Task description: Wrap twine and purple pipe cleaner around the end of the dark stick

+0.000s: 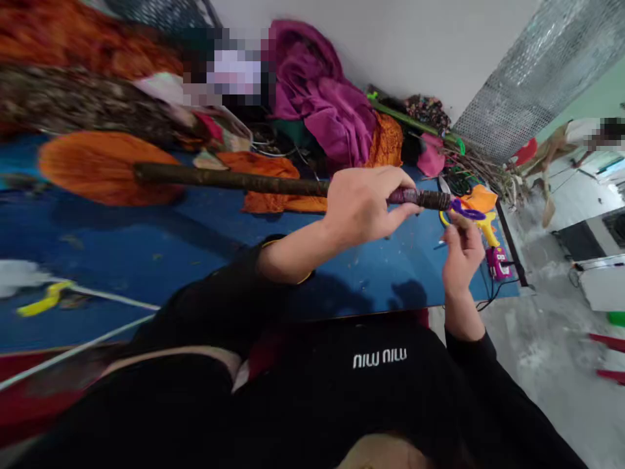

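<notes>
Long stick held above a blue desk, its wrapped end partly hidden

The left hand has its grip clamped around the stick near the end, covering a stretch of it and part of a purple binding. The right hand is at the tip, fingers bent up beside a loop of purple cord; whether they are pinched together on it or slightly apart, I cannot tell.

The stick's other end overlaps a round orange piece, blurred at its outer edge; how the two are joined does not show. Things at far left are smeared, including a yellow strip near a pale cord. Pixelated patches blot out an area behind the desk and another at far right. The wearer's black top and left sleeve hide much of the desk's near edge.

Magenta cloth is heaped at the back, with orange cloth lying beyond the stick and partly crossed by it. Crowding the right hand are a yellow tool and a magenta box with a dark cable. Thin twigs are bunched behind them.
</notes>
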The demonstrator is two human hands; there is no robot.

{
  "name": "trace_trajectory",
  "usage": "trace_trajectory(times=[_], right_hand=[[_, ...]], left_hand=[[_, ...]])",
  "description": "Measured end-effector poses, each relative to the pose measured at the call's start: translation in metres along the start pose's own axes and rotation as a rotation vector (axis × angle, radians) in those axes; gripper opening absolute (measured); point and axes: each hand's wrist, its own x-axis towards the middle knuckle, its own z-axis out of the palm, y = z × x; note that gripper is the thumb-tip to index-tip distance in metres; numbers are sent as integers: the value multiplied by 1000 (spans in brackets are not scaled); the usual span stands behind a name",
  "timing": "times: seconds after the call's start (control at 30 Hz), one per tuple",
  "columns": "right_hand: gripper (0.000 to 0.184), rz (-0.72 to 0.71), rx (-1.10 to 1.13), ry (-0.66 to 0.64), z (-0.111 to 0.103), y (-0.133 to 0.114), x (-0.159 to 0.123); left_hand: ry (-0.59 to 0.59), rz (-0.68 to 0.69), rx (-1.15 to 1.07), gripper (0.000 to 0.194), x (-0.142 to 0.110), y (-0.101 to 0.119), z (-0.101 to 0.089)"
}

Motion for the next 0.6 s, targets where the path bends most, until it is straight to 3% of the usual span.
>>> trace_trajectory(times=[0.1,0.17,0.23,0.37,0.6], right_hand=[[55,-329,46,65,-13,-13,27],[69,-512,-4,29,-20,-24,42],[67,-641,-151,-39,-25,-36,52],[38,-706,-474,-193,-24,-45,59],[31,-618,-490,-315,-13,-32,59]], left_hand=[[26,53,53,23,-3,4,10],[43,91,80,22,-6,5,17],[64,122,92,23,-9,4,23],[85,155,117,25,-13,3,30],[145,205,141,22,-13,7,32]])
